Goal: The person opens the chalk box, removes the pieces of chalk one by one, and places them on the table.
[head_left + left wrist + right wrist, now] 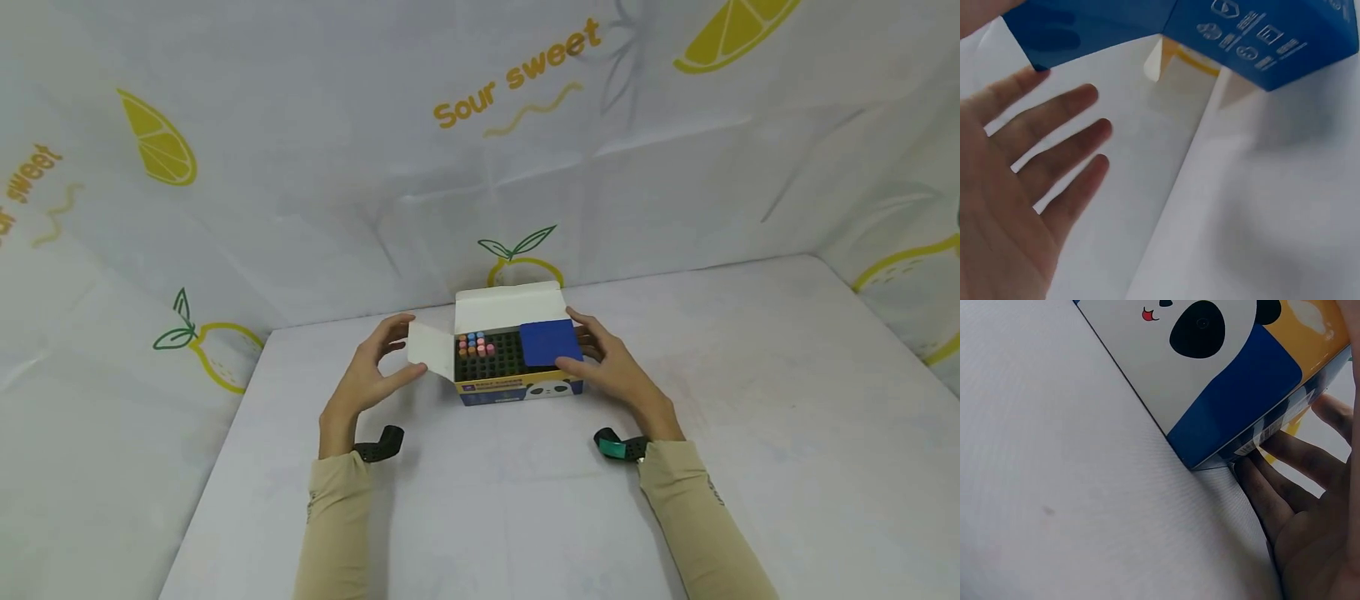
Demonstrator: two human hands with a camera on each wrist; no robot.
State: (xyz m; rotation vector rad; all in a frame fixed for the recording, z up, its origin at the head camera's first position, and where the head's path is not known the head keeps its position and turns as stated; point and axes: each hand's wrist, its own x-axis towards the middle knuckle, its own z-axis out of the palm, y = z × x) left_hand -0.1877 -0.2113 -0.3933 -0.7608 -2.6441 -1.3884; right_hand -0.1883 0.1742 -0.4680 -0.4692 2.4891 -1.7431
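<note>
An oblong panda-printed box stands with its lid up, holding a black holed tray. Several colourful capped markers stand in the tray's back left. My left hand is at the raised left flap, thumb at its front edge, a fingertip at its back edge. The left wrist view shows the other fingers spread straight, beside the blue outer face of the flap. My right hand has its thumb at the corner of the blue right flap, folded over the tray; its fingers touch the box's right side.
The box's white lid stands up at the back, close to a lemon-printed cloth backdrop. A white cloth covers the table. Black wrist bands sit on both wrists.
</note>
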